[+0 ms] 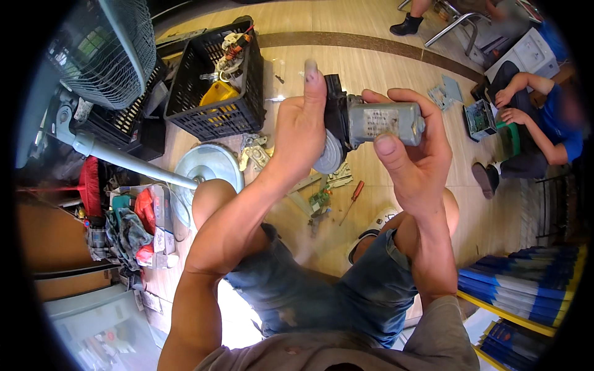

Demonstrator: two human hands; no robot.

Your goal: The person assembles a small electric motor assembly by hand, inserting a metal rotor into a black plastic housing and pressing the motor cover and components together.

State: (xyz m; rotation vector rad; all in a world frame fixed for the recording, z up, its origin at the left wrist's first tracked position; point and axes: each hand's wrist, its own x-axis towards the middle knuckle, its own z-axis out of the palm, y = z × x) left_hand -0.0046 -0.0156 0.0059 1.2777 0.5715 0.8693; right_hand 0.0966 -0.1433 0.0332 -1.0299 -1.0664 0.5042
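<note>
A small geared motor (378,121), with a silver-grey labelled cylinder and a black housing ending in a round disc, is held up between my hands. My left hand (296,130) grips the housing side, thumb pointing up. My right hand (416,161) wraps round the cylinder, thumb on its lower edge and fingers behind it. On the floor below lie a red-handled screwdriver (352,201), a green circuit board (320,201) and pale metal parts (339,176).
A black crate (189,123) of parts, a fan base (232,167) and a box of cloths (162,232) are on the left. At right, another person (557,130) sits by an opened electronic unit (479,127); yellow shelves (507,328) stand lower right. Someone's leg (414,12) shows at top.
</note>
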